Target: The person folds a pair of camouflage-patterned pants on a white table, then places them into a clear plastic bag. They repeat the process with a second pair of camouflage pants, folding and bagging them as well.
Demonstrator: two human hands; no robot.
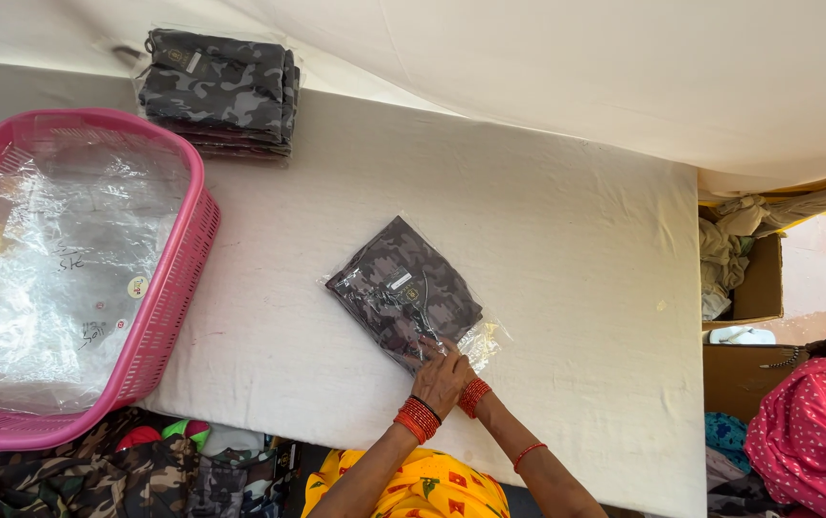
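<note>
Both hands sit stacked at the near corner of a bagged shirt [403,293], a folded grey camo piece in a clear poly bag, lying tilted approx. mid-table on the white cloth of the table [547,240]. Left hand [440,379] is on top, palm down, fingers flat and spread slightly, pressing the bag's lower edge; not curled round anything. Right hand [458,372] is mostly hidden under/behind the left, so can't tell how its fingers lie, only that it touches the same corner of the bag. Red bangles on both wrists, plus a thin red band further up the right forearm. Loose bag flap sticks out to the right of the hands. Far left corner of table: stack [221,91] of similar bagged camo shirts, well apart from the one in hand. Left side: pink basket [178,288] w/ empty clear bags inside, overhanging the table edge. Below the table edge, a camo pile [77,475] of clothes. Right of table: cardboard box [763,288] w/ pale cloth, and a pink dotted cloth [811,422] near it.
</note>
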